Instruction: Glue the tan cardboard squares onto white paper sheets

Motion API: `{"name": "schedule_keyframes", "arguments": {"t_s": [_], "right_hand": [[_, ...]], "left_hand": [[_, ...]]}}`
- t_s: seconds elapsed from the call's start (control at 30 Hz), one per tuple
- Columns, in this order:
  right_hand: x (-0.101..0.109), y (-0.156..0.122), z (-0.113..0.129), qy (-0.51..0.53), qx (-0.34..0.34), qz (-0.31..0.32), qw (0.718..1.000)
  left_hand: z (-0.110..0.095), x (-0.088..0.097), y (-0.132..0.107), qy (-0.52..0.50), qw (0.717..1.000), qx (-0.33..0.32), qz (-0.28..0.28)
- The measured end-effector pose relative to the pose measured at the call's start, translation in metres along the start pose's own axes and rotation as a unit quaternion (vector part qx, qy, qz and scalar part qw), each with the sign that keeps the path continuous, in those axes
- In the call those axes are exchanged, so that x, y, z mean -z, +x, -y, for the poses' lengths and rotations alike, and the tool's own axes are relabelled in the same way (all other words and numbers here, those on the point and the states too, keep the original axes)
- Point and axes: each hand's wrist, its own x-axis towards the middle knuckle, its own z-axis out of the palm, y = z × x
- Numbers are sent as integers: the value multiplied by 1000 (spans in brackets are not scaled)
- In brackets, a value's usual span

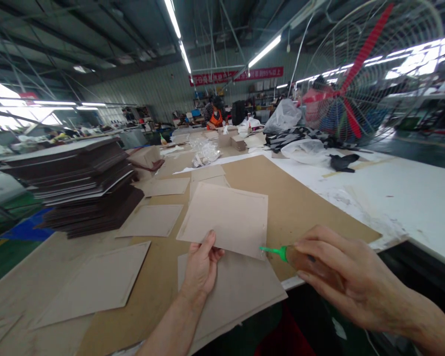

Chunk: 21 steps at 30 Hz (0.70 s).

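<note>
My left hand (203, 264) pinches the near edge of a beige cardboard sheet (226, 215), thumb on top. The sheet is held tilted above another beige sheet (237, 291) at the table's front edge. My right hand (341, 267) is wrapped round a brownish glue bottle (311, 267) with a green nozzle (276, 251). The nozzle tip is at the held sheet's near right corner, where a small shiny spot shows. Along the sheet's left and far edges run faint darker strips.
More beige sheets (96, 277) lie on the brown board (292, 207) at left. A tall stack of dark sheets (85, 188) stands at far left. Plastic bags (284, 116) and a caged fan (356, 74) are at back right. A person in orange (215, 116) works farther off.
</note>
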Motion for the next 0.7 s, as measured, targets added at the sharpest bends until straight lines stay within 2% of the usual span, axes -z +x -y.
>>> {"name": "schedule_keyframes", "arguments": {"t_s": [0.17,0.23,0.3,0.43,0.5,0.63,0.7], "right_hand": [[4,10,-20,-71,-2,-99,993],[6,13,-25,-79,2,-113,990],[5,13,-23,-74,-1,-97,993],[0,5,-9,-21,-7,-23,999],[0,3,-6,-8,-10,-22,1000],[3,7,-20,-53,-12,-110,992],[3,9,-28,-69,-9,-133,989]], "left_hand": [[-1,-2,-2,1,1000,2,11],[-2,-2,-3,0,1000,3,12],[-2,-2,-3,0,1000,3,11],[-2,-2,-2,0,1000,3,7],[-1,-1,-2,2,1000,4,6],[-1,-1,-1,2,1000,6,5],[-1,-1,-2,1,1000,7,3]]}}
